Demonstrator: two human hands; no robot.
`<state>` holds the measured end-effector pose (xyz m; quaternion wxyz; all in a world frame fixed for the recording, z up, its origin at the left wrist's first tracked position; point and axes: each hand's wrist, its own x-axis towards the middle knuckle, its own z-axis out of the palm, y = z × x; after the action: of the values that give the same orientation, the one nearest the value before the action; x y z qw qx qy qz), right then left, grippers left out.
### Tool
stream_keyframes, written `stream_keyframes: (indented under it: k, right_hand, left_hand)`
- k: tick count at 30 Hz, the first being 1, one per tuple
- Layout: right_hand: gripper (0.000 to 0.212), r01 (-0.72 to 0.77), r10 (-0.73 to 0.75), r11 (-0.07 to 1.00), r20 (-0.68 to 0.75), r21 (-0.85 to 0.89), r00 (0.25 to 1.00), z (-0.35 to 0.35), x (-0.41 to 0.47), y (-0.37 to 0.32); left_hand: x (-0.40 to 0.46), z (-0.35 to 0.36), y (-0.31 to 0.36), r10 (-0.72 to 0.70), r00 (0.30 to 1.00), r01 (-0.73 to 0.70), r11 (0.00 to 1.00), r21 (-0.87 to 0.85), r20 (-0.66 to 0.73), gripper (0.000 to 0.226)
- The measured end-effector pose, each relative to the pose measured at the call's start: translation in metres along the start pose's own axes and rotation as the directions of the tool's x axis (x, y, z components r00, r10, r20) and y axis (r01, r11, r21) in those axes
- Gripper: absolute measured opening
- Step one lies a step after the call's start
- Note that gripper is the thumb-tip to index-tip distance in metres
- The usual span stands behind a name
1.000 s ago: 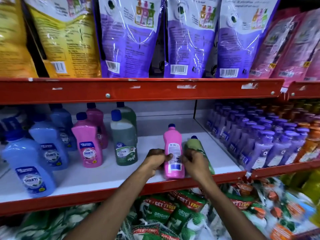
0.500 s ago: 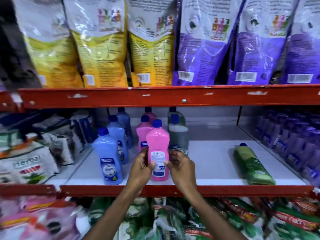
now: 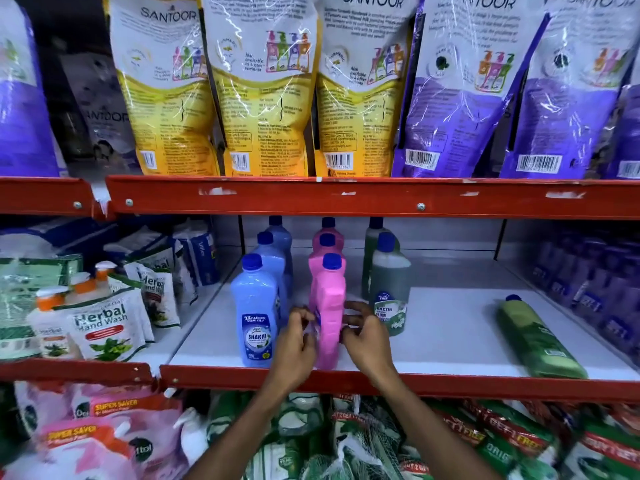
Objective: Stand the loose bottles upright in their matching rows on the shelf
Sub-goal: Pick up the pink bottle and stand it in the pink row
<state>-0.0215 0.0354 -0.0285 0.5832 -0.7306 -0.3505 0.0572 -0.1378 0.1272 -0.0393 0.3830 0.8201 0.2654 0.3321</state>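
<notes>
Both hands, left (image 3: 294, 336) and right (image 3: 363, 336), grip the pink bottle (image 3: 327, 306), settling it fronting its row; next, the fallen green bottle (image 3: 538, 337) at three o'clock.

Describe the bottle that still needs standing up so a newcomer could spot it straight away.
Look at the white middle shelf between the red rails, below the yellow and purple pouches. Right of the upright blue, pink and green rows, near the front edge, lies the green bottle. It is the only bottle lying on its side, blue cap pointing toward the back.
</notes>
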Motion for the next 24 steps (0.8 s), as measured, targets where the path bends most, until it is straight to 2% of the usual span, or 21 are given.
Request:
stream_keyframes:
  k: [4,6,10,14,24]
  right_hand:
    - [0.048,-0.006,-0.01,0.997,0.22,0.072,0.975,-0.011,-0.006,0.007]
    - [0.049,0.024,-0.04,0.998,0.265,0.063,0.964,-0.017,-0.007,0.01]
    - [0.051,0.07,-0.066,0.998,0.24,-0.005,0.969,-0.02,-0.003,0.011]
    - [0.047,0.081,-0.077,0.997,0.23,-0.01,0.97,-0.019,-0.003,0.013]
    - [0.045,0.049,-0.048,0.999,0.212,0.002,0.976,-0.018,-0.017,0.017]
  left_hand:
    - [0.002,0.004,-0.003,-0.049,0.999,0.049,0.999,0.018,0.001,0.023]
    - [0.0,0.007,-0.003,-0.071,0.997,0.072,0.997,0.021,-0.043,0.031]
    - [-0.005,0.011,-0.002,-0.04,0.995,0.047,0.996,0.074,-0.091,0.058]
    - [-0.013,0.015,-0.002,0.014,0.994,-0.003,0.995,0.098,-0.113,0.049]
    - [-0.019,0.014,-0.008,0.042,0.993,-0.031,0.994,0.102,-0.106,0.052]
